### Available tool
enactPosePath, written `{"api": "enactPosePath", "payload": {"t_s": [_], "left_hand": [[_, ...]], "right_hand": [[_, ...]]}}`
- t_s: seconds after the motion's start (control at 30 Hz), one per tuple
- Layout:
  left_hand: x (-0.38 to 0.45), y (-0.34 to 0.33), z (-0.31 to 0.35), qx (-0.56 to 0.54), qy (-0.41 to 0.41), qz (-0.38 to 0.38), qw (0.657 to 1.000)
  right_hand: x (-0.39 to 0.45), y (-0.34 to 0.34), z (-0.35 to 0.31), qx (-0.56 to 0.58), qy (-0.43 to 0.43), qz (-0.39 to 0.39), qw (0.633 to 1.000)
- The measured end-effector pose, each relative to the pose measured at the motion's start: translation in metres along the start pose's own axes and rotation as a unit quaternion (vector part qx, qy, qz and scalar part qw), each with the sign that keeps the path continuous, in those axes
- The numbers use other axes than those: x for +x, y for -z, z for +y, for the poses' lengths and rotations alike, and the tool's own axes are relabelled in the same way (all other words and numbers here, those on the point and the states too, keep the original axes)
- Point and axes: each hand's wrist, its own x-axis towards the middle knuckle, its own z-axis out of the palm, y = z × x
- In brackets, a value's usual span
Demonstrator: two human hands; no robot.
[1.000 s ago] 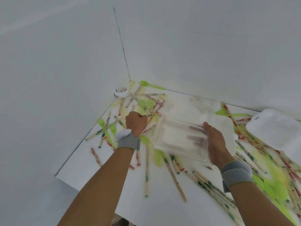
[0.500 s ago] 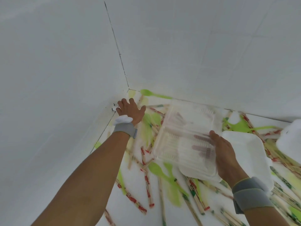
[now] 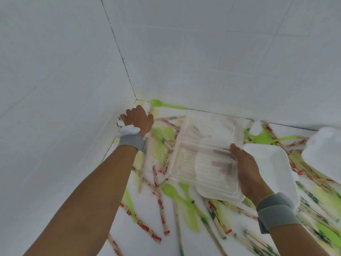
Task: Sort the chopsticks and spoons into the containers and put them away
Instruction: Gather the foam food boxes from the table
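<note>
Our right hand [image 3: 248,170] grips the clear container [image 3: 204,154], empty, above the desk [image 3: 140,235]. Chopsticks [image 3: 162,217] and green spoons [image 3: 173,191] lie scattered, unsorted. Our left hand [image 3: 139,119] reaches into the corner, seemingly open; blur leaves doubt.

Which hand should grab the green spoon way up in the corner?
Probably the left hand. It already reaches into that corner, close to the green spoon by the wall, and seems to hold nothing. The right hand is busy gripping the clear container and sits farther away.
</note>
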Motion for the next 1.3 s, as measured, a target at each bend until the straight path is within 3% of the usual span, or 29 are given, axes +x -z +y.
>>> {"api": "enactPosePath", "payload": {"t_s": [0.17, 0.27, 0.47, 0.67, 0.8, 1.0, 1.13, 1.3], "left_hand": [[-0.013, -0.005, -0.006, 0.077, 0.02, -0.056, 0.995], [-0.015, 0.002, -0.007, 0.039, 0.024, -0.003, 0.999], [-0.033, 0.061, 0.002, -0.144, 0.054, 0.055, 0.987], [-0.073, 0.116, 0.005, -0.161, 0.071, 0.179, 0.968], [-0.106, 0.144, 0.005, -0.235, 0.097, 0.21, 0.944], [-0.158, 0.12, 0.019, -0.425, 0.097, 0.103, 0.894], [-0.192, 0.087, 0.034, -0.425, 0.095, 0.024, 0.9], [-0.21, 0.063, 0.043, -0.377, 0.098, 0.033, 0.92]], "right_hand": [[-0.007, 0.01, -0.002, 0.001, -0.003, 0.007, 1.0], [-0.01, 0.015, -0.003, -0.003, -0.001, 0.006, 1.0], [-0.022, 0.024, 0.0, -0.015, 0.011, -0.009, 1.0], [-0.027, 0.026, 0.002, -0.04, 0.015, -0.038, 0.998], [-0.035, 0.029, 0.003, -0.051, 0.025, -0.045, 0.997], [-0.05, 0.014, 0.005, -0.056, 0.022, -0.068, 0.996], [-0.06, 0.004, 0.003, -0.061, 0.022, -0.093, 0.994], [-0.064, 0.002, 0.003, -0.061, 0.017, -0.105, 0.992]]}}
